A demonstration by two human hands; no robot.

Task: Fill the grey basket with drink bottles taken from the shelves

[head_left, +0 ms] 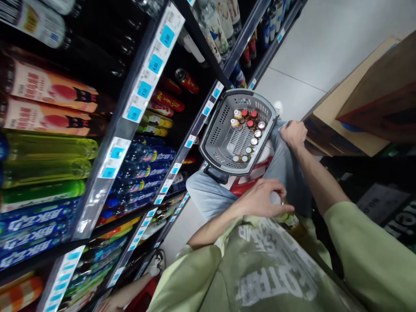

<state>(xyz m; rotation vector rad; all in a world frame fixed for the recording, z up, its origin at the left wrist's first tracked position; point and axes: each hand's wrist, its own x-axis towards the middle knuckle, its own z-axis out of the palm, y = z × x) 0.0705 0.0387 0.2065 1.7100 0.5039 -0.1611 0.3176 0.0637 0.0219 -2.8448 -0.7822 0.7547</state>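
My left hand (261, 198) is in front of my shirt, its fingers wrapped round a small bottle (275, 198) with a pale round cap. A yellow-green label (290, 220) shows just below the fingers. My right hand (294, 133) rests at my bent knee with its fingers curled in, and I see nothing in it. Beyond my legs stands a grey shopping basket (218, 123). It holds several small upright bottles and cans along its right side, some with red caps (250, 124), some with pale or silver tops (254, 141), and two white-capped bottles (236, 118).
Drink shelves (94, 203) with price tags run along the left, stocked with bottles and cans. Cardboard boxes (354, 117) are stacked at right. I sit on a red seat (243, 185). Another person's arm (120, 299) and a shoe (158, 261) appear at lower left.
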